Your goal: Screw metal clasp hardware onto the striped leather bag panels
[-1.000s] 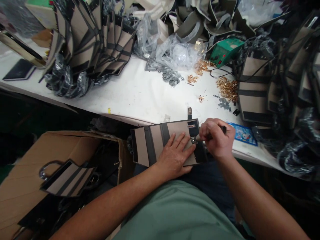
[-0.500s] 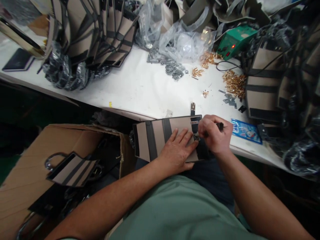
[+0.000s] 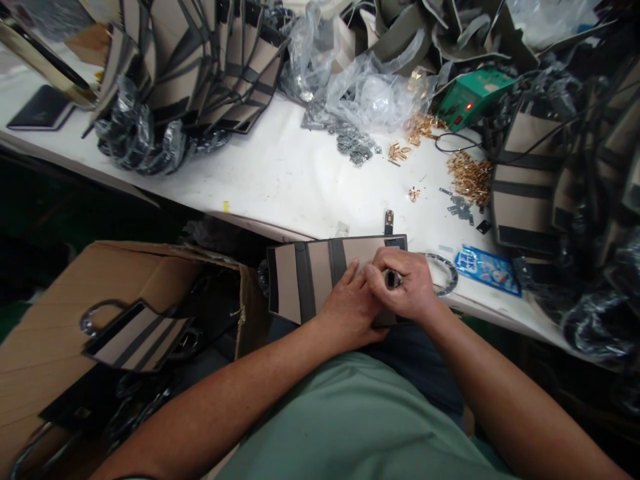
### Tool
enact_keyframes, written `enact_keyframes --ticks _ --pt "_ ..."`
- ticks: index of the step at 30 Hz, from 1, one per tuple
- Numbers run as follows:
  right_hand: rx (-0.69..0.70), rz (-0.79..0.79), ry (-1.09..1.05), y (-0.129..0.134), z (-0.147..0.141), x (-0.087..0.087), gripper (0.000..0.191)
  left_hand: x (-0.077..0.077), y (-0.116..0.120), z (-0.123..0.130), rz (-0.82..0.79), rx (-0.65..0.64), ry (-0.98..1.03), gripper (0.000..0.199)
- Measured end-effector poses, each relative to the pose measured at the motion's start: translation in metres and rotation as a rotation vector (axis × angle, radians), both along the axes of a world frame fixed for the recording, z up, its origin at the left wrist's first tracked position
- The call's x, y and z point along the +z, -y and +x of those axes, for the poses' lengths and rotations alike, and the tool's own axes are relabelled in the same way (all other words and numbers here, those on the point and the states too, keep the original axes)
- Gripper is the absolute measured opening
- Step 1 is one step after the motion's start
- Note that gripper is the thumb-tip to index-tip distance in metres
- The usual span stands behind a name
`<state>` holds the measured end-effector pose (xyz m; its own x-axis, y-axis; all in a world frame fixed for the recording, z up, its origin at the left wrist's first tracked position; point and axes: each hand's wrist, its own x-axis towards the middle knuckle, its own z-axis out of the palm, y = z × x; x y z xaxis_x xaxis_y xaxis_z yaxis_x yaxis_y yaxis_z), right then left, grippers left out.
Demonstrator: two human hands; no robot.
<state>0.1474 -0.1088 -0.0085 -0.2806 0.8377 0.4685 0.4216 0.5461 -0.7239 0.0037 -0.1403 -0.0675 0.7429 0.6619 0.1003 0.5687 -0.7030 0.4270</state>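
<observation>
A beige bag piece with dark bands (image 3: 317, 270) lies at the table's front edge, over my lap. My left hand (image 3: 350, 310) rests flat on it with the fingers stretched out. My right hand (image 3: 407, 283) is closed round a dark-handled tool (image 3: 393, 279), held upright over the right end of the piece. The tool's tip and the spot under it are hidden by my fingers. A strap with a gold metal fitting (image 3: 389, 220) sticks out past the far edge. To the right of my right hand shows a plastic-wrapped handle (image 3: 449, 272).
Behind lie grey metal plates (image 3: 357, 147), gold fittings (image 3: 469, 177) and a green box with a red light (image 3: 473, 97). Stacked bag pieces stand at left (image 3: 170, 67) and right (image 3: 525, 180). A blue packet (image 3: 487, 269) lies on the right. A cardboard box (image 3: 65, 300) holds finished-looking bags.
My right hand has moved left, close against my left hand, and the tool now stands more upright. The wrapped handle has come into view. My left hand has stayed on the piece.
</observation>
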Motion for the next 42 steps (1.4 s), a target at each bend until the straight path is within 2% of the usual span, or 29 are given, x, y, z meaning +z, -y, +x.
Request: enact_keyframes --ticks 3,6,8,10,12,15,20,24,27,30,33,35,37,39,42 --pt "-0.077 -0.095 -0.06 -0.003 0.011 -0.001 0.033 0.003 0.001 -0.002 0.023 0.004 -0.013 0.086" --pt "-0.123 -0.207 -0.325 -0.006 0.021 0.01 0.037 0.005 0.001 -0.004 0.035 -0.009 -0.024 0.084" --pt "-0.098 -0.19 -0.567 -0.007 0.023 0.02 0.036 0.005 0.0 -0.005 0.04 -0.024 -0.022 0.083" --pt "-0.067 -0.121 -0.692 -0.005 0.022 0.023 0.035 0.004 0.0 -0.005 0.047 -0.04 -0.019 0.084" --pt "-0.08 -0.117 -0.624 -0.002 0.02 0.017 0.037 0.003 -0.001 -0.005 0.048 -0.037 -0.021 0.083" --pt "-0.176 -0.201 -0.457 0.003 0.021 0.0 0.042 0.004 -0.001 -0.005 0.033 -0.028 -0.036 0.079" --pt "-0.191 -0.138 -0.529 0.002 0.026 -0.013 0.041 0.006 -0.001 -0.004 0.049 -0.034 -0.044 0.079" --pt "-0.23 -0.195 -0.496 0.001 0.029 -0.015 0.042 0.008 0.0 -0.004 0.044 -0.019 -0.062 0.078" --pt "-0.254 -0.281 -0.372 0.02 0.044 -0.008 0.045 0.01 0.001 -0.004 0.051 -0.012 -0.065 0.078" --pt "-0.399 -0.427 -0.291 0.064 0.064 -0.004 0.046 0.01 0.001 -0.004 0.071 -0.017 -0.058 0.077" --pt "-0.642 -0.655 -0.297 0.107 0.074 -0.022 0.048 0.009 0.001 -0.003 0.082 -0.011 -0.049 0.073" --pt "-0.706 -0.826 -0.402 0.121 0.071 -0.045 0.047 0.008 0.0 -0.003 0.091 0.003 -0.049 0.073" --pt "-0.663 -0.928 -0.555 0.123 0.062 -0.067 0.051 0.008 -0.001 -0.002 0.108 0.004 -0.05 0.074" --pt "-0.616 -0.933 -0.7 0.117 0.049 -0.078 0.058 0.011 0.0 -0.001 0.142 -0.017 -0.042 0.075" --pt "-0.555 -0.868 -0.835 0.108 0.032 -0.068 0.056 0.022 0.002 -0.005 0.27 -0.043 0.024 0.068"
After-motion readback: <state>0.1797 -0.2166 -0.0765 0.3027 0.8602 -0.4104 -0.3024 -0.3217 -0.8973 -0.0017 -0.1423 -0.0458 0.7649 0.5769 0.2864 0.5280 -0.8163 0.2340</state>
